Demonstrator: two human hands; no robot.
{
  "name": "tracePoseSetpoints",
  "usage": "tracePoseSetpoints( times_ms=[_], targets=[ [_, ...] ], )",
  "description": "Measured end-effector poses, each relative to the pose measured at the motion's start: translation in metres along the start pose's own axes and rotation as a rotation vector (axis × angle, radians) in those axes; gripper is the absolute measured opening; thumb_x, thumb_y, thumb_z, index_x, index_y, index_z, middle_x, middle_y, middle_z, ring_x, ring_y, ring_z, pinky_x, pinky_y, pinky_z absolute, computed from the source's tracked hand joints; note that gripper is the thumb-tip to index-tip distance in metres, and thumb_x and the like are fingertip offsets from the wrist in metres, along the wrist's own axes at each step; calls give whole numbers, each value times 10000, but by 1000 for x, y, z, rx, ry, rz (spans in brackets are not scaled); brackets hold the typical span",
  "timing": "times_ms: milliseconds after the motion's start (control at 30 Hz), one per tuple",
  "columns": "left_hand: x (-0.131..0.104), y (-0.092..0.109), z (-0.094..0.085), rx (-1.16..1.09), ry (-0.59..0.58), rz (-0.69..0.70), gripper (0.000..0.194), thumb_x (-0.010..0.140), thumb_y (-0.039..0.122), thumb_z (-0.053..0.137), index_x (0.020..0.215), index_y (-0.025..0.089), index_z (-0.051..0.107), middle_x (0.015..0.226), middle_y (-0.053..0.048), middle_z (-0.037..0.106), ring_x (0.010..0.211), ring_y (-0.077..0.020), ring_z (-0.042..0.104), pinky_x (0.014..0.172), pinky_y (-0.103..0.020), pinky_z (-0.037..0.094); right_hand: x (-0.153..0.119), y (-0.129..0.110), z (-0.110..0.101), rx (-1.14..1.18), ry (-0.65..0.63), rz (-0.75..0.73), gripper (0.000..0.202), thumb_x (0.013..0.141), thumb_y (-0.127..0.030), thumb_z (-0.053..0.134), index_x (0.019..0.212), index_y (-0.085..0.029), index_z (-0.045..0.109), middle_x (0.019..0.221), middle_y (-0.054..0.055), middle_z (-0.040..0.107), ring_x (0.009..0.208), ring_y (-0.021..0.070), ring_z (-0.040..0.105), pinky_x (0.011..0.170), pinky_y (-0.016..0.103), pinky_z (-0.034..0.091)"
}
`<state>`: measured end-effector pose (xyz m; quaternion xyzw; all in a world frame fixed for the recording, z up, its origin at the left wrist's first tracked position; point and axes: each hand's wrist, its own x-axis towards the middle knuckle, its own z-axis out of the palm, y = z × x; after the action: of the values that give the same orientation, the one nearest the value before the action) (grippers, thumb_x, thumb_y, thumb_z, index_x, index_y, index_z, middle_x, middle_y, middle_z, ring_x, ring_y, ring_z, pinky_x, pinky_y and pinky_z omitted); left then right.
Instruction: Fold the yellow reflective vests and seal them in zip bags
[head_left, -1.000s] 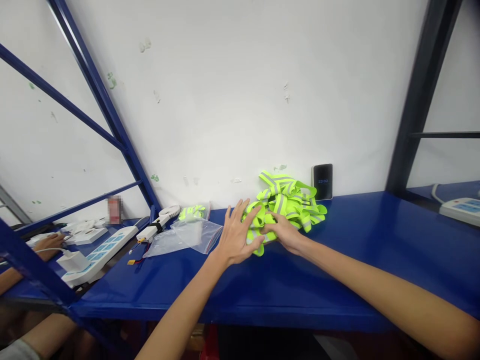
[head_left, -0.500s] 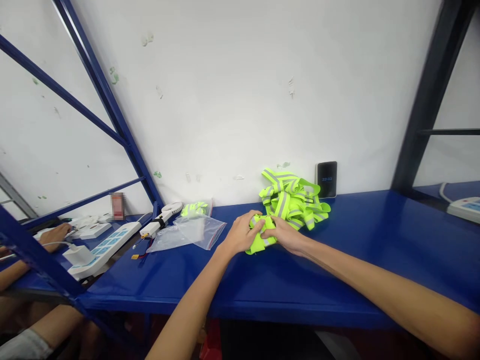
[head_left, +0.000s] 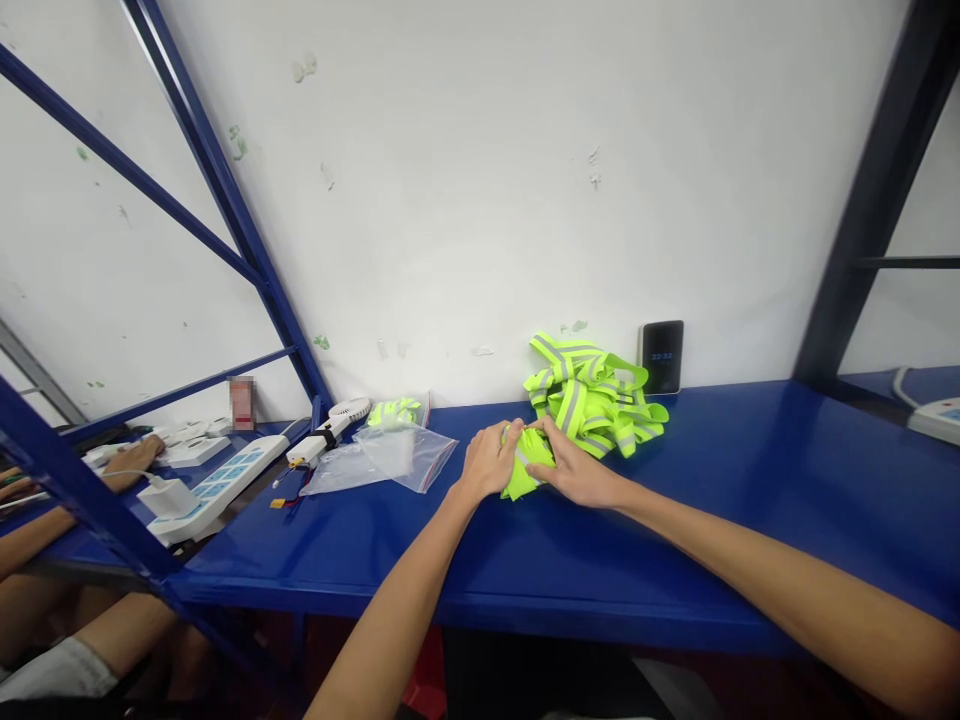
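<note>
Both forearms reach over the front edge of the blue desk (head_left: 697,530), the left one steep, the right one low and slanting in from the right corner. The left hand (head_left: 487,460) cups a folded bundle (head_left: 525,465) from the left, its thumb pointing up along the side; the right hand (head_left: 576,470) closes on it from the right, its thumb laid across the near face. Both grips are clamped on the bundle, midway between the desk's front and back edges; whether it touches the surface cannot be told. It is flat fluorescent yellow-green webbing with a grey stripe, packed tight. Just behind, by the back edge, a loose heap (head_left: 592,405) of similar straps loops and twists. Toward the left edge lie thin, glossy, wrinkled clear plastic bags (head_left: 409,455).
</note>
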<state>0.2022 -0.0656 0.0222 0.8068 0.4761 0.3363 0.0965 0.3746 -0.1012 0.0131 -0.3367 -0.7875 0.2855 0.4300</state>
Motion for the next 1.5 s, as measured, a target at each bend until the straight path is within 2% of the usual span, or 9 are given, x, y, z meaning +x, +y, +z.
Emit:
tracePoseSetpoints(
  times_ms=[267,433,533,833,1000,1100,1200,1333,1500],
  targets=[
    [-7,2,3,155,147,55,557,991,474,177,743,196,591,683,-35,615,643,-176,544,606,-283,287,4,6,-3,-36,-10,-36,483,761,-234,615,1194,-233,399,1307,85,430,1262,240,418,1044,412,369],
    [-14,4,5,196,239,204,481,995,356,199,786,189,599,747,-60,636,710,-186,546,681,-307,344,2,-2,-1,62,-23,-27,894,718,-271,722,1462,-239,226,1433,123,412,1379,257,346,1127,453,277],
    [-17,5,5,130,249,224,474,995,323,184,851,186,614,782,-62,646,727,-185,554,714,-319,366,1,-9,2,78,-34,-32,1013,629,-346,824,1476,-236,279,1456,118,428,1373,270,368,1151,463,246],
    [-22,14,4,-113,225,2,343,1006,406,156,1043,234,451,764,11,575,647,-158,544,665,-290,374,-2,-14,8,-12,37,-111,639,771,-289,704,1372,-238,493,1355,76,567,1246,279,526,1075,451,371],
    [-23,20,9,-78,276,-47,359,1008,373,114,1052,226,438,784,-2,574,691,-169,558,701,-305,397,0,-18,10,-65,80,-124,476,797,-258,649,1266,-227,574,1203,57,655,1074,246,622,958,385,454],
    [-24,19,-4,87,265,24,349,1000,391,195,1122,209,467,931,-49,616,844,-202,578,786,-342,419,2,-16,6,-86,135,-89,400,763,-193,630,1162,-220,620,1127,42,679,1023,234,630,930,370,457],
    [-26,-1,-37,307,234,183,351,958,428,355,1170,199,515,1159,-95,584,1066,-250,530,927,-405,399,4,-12,-1,-74,217,4,374,729,-186,631,1103,-207,625,1099,35,672,1023,237,619,946,373,442],
    [-32,-53,-77,538,82,205,408,920,459,430,1219,209,551,1247,-100,583,1268,-296,433,1082,-515,268,7,-8,-5,0,274,194,397,693,-287,692,1069,-193,610,1088,49,660,1012,262,616,922,389,460],
    [-41,-94,-79,609,-77,143,379,900,393,461,1205,219,602,1231,-95,638,1256,-303,487,1127,-584,171,10,-16,1,121,353,394,528,640,-337,727,1124,-179,585,1105,79,657,1050,293,604,912,396,474]
  ],
)
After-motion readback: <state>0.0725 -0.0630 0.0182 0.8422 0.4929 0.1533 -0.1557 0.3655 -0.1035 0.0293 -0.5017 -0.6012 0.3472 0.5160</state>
